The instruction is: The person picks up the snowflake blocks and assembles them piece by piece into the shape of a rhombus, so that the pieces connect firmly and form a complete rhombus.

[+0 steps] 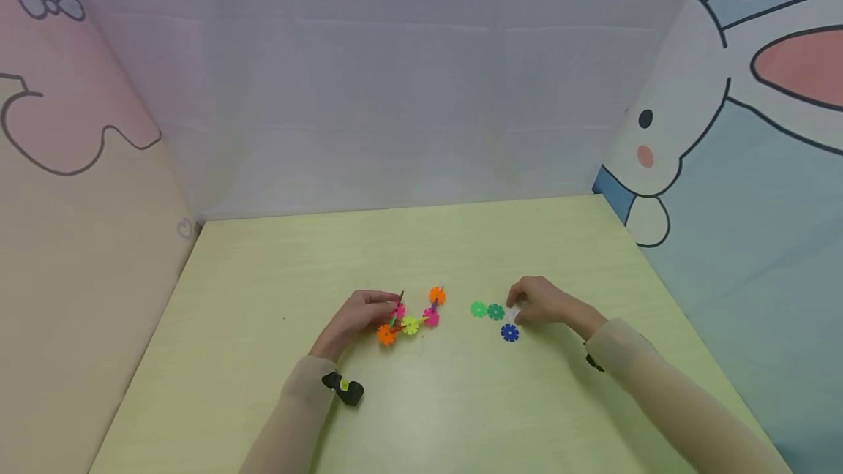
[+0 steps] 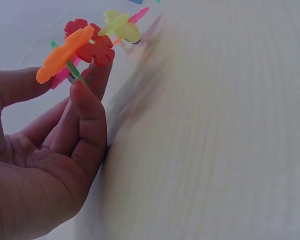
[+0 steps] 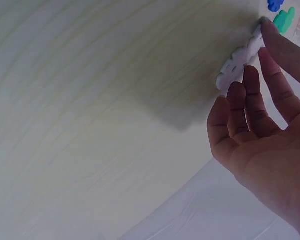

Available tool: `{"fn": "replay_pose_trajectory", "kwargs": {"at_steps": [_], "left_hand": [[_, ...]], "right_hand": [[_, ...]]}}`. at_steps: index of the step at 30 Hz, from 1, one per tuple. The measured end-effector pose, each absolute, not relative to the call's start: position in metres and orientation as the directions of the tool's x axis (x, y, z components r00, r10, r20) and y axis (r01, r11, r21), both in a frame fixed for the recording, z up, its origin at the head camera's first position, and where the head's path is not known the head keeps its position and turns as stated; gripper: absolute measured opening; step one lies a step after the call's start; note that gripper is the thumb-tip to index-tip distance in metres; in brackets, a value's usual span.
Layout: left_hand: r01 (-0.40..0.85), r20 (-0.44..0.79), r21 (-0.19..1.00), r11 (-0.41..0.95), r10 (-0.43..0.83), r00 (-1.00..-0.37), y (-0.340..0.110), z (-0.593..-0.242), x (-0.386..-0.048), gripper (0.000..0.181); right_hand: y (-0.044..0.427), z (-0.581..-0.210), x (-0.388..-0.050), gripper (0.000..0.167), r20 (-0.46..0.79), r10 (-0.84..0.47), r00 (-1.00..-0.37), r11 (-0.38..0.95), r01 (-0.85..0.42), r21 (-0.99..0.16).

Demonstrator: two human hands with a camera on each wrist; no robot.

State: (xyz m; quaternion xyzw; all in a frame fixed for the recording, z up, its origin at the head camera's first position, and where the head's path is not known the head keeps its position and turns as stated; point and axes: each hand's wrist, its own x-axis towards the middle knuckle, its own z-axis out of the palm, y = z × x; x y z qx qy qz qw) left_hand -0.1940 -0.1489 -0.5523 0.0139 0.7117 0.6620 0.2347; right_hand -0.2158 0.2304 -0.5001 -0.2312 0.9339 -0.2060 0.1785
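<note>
Gripping a linked disc chain (image 1: 410, 325) in the left hand (image 1: 356, 317), left of the blue disc (image 1: 510, 333); pinching white notched plastic (image 3: 233, 69) with the right hand (image 1: 543, 301), just beyond that disc.

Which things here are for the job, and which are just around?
Apparently in use:
joined discs in the left hand
white plastic at the right hand
blue disc
dark green disc
light green disc

Just around:
rabbit picture
pale backdrop
</note>
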Motion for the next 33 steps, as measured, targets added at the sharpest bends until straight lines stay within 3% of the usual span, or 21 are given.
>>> {"fn": "replay_pose_trajectory", "kwargs": {"at_steps": [9,19,24,33], "left_hand": [[-0.298,-0.323,0.946,0.124,0.349,-0.880,-0.149,-0.543,-0.190,0.036],[-0.304,-0.326,0.945,0.118,0.327,-0.887,-0.149,-0.554,-0.193,0.037],[-0.295,-0.316,0.949,0.113,0.328,-0.890,-0.151,-0.554,-0.193,0.036],[-0.251,-0.281,0.959,0.129,0.381,-0.881,-0.149,-0.552,-0.191,0.036]], "right_hand": [[0.231,-0.499,-0.218,0.021,-0.263,-0.516,-0.815,0.808,-0.361,-0.466],[0.230,-0.499,-0.224,0.013,-0.224,-0.461,-0.859,0.806,-0.299,-0.512],[0.222,-0.497,-0.237,0.005,-0.129,-0.480,-0.868,0.738,-0.320,-0.594],[0.150,-0.495,-0.250,0.014,0.002,-0.497,-0.868,0.471,-0.272,-0.839]]}}
